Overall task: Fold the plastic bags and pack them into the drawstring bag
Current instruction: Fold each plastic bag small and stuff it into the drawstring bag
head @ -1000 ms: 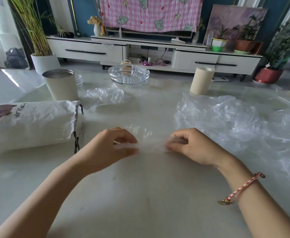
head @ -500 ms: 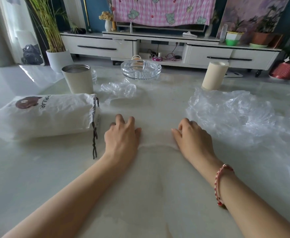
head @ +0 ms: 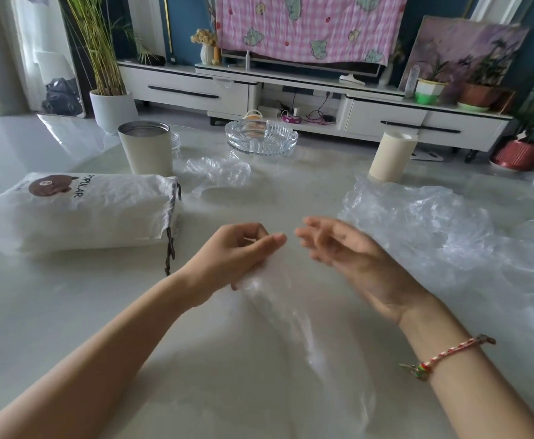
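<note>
left hand (head: 234, 255) grips plastic bag (head: 278, 299) (clear) | right hand (head: 357, 258) fingers (head: 319, 222) spread

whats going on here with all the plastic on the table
A person is folding plastic bags at a pale glossy table. Their left hand grips one thin clear plastic bag, which trails down towards them. The right hand is open beside it, fingers spread, holding nothing. A white drawstring bag with a brown bear print lies on its side to the left, its mouth towards the hands. A heap of crumpled clear plastic bags lies on the right.
</note>
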`<state>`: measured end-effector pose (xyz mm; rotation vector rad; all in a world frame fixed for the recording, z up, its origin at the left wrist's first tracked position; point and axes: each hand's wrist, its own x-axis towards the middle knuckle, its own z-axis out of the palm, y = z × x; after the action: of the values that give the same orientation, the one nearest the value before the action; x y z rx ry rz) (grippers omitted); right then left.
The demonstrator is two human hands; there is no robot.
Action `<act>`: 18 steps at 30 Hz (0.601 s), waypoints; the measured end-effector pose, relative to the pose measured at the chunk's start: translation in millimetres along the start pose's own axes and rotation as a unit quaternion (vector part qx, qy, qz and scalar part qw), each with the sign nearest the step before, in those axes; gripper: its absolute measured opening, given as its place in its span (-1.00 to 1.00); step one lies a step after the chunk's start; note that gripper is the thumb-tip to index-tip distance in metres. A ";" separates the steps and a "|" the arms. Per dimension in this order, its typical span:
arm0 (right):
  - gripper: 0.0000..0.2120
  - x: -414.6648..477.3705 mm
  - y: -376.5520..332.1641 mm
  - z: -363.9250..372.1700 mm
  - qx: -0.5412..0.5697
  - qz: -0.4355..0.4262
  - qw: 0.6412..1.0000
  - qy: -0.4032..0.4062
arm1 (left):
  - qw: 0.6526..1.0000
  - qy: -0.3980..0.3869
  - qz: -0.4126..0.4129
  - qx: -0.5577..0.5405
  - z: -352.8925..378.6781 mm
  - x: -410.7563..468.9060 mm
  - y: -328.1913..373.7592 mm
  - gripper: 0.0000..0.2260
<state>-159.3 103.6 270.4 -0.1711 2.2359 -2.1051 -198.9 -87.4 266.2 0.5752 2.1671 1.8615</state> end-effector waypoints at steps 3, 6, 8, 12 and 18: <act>-0.46 -5.6 2.4 17.0 -0.039 0.092 0.988 -0.120 | 0.999 -0.035 -0.001 0.034 6.2 -1.6 0.3 -0.72; -0.86 -8.0 6.8 26.2 -0.044 0.126 0.986 -0.099 | 0.992 0.047 0.012 0.113 0.1 5.4 -5.4 -0.71; -0.94 -7.6 6.0 26.5 -0.033 0.125 0.988 -0.083 | 0.962 0.195 0.048 0.183 -12.9 11.8 -9.4 -0.71; -0.96 -3.9 5.3 26.1 0.034 0.075 0.996 0.037 | 0.982 0.181 0.007 -0.060 -19.4 10.4 -4.4 -0.64; -0.83 -1.2 7.5 28.6 0.073 0.066 0.992 0.084 | 0.993 0.001 -0.071 -0.094 4.5 2.7 -9.2 -0.82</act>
<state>-154.8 75.9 261.1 0.1627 2.0991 -2.2745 -200.8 -83.3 256.6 0.3712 1.9496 1.9597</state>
